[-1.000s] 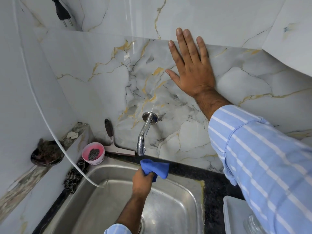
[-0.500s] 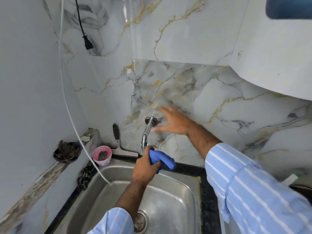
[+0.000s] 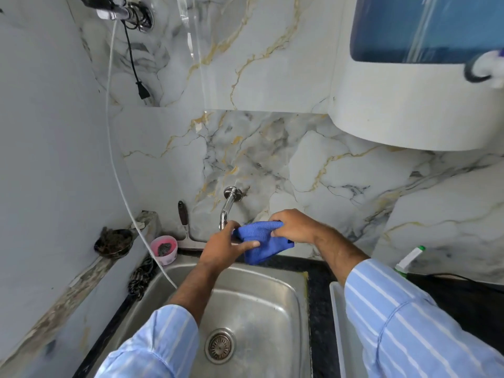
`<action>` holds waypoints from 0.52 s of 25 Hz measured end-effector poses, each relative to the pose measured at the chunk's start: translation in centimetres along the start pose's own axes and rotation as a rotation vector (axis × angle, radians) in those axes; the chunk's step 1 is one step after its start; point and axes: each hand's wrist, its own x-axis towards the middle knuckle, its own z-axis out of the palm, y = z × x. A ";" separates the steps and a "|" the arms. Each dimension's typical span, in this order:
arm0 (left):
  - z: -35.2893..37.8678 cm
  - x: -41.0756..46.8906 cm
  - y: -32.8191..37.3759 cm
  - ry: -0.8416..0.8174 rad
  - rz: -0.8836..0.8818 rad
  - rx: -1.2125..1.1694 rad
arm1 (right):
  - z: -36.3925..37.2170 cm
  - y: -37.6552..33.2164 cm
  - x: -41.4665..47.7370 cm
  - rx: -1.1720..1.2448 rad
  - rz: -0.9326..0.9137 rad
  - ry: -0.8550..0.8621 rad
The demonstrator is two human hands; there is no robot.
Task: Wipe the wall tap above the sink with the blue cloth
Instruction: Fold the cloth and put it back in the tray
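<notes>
A chrome wall tap (image 3: 228,203) sticks out of the marble wall and curves down over the steel sink (image 3: 275,301). Just below and right of its spout, the blue cloth (image 3: 260,245) is bunched between both hands. My left hand (image 3: 222,248) grips the cloth's left side, its knuckles close to the spout tip. My right hand (image 3: 294,226) pinches the cloth's top right edge. The cloth hangs over the sink's back rim and is apart from the tap.
A squeegee (image 3: 185,225) leans on the wall left of the tap, beside a pink cup (image 3: 163,249). A white hose (image 3: 120,186) drops into the sink. A white appliance (image 3: 414,105) hangs at upper right. A white tray (image 3: 338,323) and a bottle (image 3: 409,260) stand right of the sink.
My right hand came off the wall, dropped past the tap and took hold of the cloth. The left hand with the cloth rose to just under the spout. The view tilted upward.
</notes>
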 end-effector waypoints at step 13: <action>9.0 -3.7 4.0 -0.397 -0.066 -0.463 | 4.7 14.6 -12.0 0.819 0.405 0.283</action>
